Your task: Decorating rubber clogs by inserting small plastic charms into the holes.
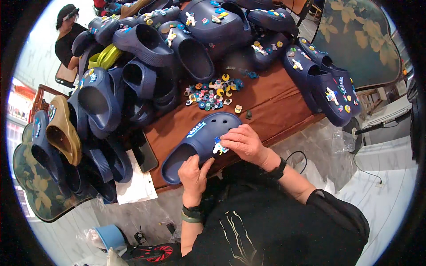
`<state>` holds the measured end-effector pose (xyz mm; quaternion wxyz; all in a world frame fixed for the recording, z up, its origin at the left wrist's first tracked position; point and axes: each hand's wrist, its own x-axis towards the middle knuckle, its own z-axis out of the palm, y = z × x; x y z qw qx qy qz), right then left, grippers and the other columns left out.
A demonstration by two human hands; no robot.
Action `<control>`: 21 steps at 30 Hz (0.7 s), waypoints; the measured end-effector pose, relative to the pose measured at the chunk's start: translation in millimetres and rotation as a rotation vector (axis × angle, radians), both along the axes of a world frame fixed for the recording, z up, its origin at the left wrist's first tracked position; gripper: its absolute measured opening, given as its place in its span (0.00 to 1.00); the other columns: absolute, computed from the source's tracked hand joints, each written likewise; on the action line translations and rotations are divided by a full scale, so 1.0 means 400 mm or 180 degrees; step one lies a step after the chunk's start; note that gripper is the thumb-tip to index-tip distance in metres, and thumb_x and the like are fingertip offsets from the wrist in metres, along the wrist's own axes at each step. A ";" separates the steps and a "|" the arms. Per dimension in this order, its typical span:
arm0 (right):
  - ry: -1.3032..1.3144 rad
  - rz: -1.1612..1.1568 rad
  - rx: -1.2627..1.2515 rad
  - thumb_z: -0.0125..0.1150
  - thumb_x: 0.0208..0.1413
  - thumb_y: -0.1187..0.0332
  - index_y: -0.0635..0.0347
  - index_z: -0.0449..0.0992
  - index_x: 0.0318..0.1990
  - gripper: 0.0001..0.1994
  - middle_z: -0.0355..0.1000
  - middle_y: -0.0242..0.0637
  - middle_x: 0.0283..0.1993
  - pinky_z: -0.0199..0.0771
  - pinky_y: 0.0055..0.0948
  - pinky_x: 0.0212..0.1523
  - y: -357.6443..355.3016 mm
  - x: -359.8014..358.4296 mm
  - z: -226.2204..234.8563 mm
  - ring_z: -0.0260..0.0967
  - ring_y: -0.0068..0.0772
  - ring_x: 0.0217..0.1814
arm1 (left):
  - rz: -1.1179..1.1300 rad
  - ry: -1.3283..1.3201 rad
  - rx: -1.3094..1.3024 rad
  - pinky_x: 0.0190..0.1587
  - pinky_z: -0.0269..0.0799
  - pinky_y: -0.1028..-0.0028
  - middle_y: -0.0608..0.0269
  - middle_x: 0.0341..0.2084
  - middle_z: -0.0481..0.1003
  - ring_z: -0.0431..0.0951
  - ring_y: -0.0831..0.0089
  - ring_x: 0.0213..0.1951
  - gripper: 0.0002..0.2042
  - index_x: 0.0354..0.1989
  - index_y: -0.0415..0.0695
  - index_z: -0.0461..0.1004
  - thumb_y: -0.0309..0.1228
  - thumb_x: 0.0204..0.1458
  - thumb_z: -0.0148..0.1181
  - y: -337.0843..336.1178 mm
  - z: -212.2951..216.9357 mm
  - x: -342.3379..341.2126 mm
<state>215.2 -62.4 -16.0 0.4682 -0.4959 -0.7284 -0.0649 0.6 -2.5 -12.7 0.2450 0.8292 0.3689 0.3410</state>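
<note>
A navy blue clog [206,133] lies at the table's near edge with its toe to the upper right. A blue lettered charm is fixed on its far side, and open holes show on the toe. My left hand [193,176] is closed on the near rim of the clog, thumb pointing to the toe. Over the toe's near side, my right hand [245,142] pinches a white and blue cartoon charm [218,146] against the clog; its fingertips partly cover the charm. Just beyond the clog lies a pile of small colourful charms [211,95].
Decorated navy clogs [146,48] are heaped across the far and left side, with a tan clog [62,128] among them. More decorated clogs [328,84] stand at the right. A dark phone [145,153] and white papers [134,179] lie left. Another person [69,37] is at the far left.
</note>
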 end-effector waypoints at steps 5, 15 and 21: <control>-0.0258 -0.0084 -0.0111 0.67 0.46 0.71 0.49 0.80 0.43 0.14 0.74 0.27 0.44 0.69 0.35 0.48 -0.006 0.012 0.032 0.68 0.34 0.48 | 0.0003 0.0074 0.0020 0.25 0.60 0.59 0.53 0.17 0.65 0.68 0.52 0.22 0.20 0.20 0.41 0.63 0.40 0.48 0.69 -0.001 -0.005 -0.001; -0.0049 -0.0490 -0.0199 0.74 0.39 0.67 0.50 0.80 0.43 0.19 0.73 0.27 0.41 0.68 0.36 0.44 -0.004 -0.038 0.009 0.68 0.37 0.44 | -0.0171 0.0026 0.0128 0.25 0.61 0.60 0.54 0.16 0.66 0.69 0.53 0.21 0.20 0.19 0.42 0.63 0.37 0.46 0.70 0.010 0.011 0.002; -0.0399 -0.0618 -0.0265 0.71 0.42 0.65 0.52 0.79 0.44 0.18 0.72 0.28 0.43 0.66 0.37 0.44 -0.018 -0.037 0.034 0.67 0.35 0.47 | -0.0323 0.0052 0.0146 0.24 0.61 0.61 0.54 0.16 0.67 0.70 0.54 0.21 0.19 0.19 0.42 0.63 0.33 0.45 0.71 0.013 0.015 -0.003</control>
